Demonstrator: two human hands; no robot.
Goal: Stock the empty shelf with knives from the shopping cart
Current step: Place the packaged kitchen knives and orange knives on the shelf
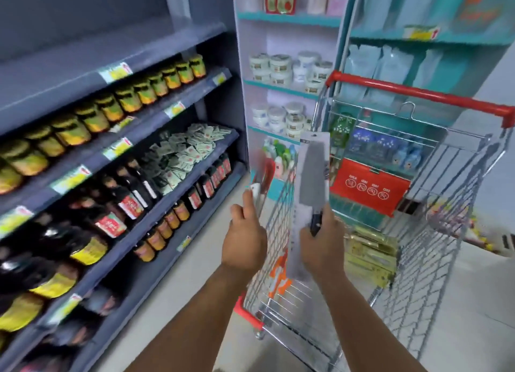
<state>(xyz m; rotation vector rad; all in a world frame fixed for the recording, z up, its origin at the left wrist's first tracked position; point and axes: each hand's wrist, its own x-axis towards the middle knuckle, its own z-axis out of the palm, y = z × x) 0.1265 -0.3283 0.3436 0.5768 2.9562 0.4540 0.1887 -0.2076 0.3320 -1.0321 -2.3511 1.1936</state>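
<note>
A person is standing in a shop aisle, lifting a packaged cleaver (312,171) clear of the shopping cart (418,204). The right hand (320,240) is curling round the lower end of the card-backed pack at the knife's dark handle, keeping the blade upright and pointing away from the body, apparently so the long pack can be carried safely to the shelving. The left hand (245,238) is gripping a second, narrower item (260,188), white and red and too blurred to identify, its fingers closed round it just beside the cart's wire side.

The top shelf (83,59) of the grey unit on the left is bare, and is probably the one to be stocked; jars (131,98), sachets (184,154) and dark bottles (133,193) are filling the rows below. Further goods are lying in the cart, among them an orange-and-white pack (280,277) against the wire.

Little writing is coming through. A red panel (370,190) on the cart's child seat is showing four prohibition symbols, their captions unreadable; shelf price tags (115,72) and bottle labels are smeared by motion.
</note>
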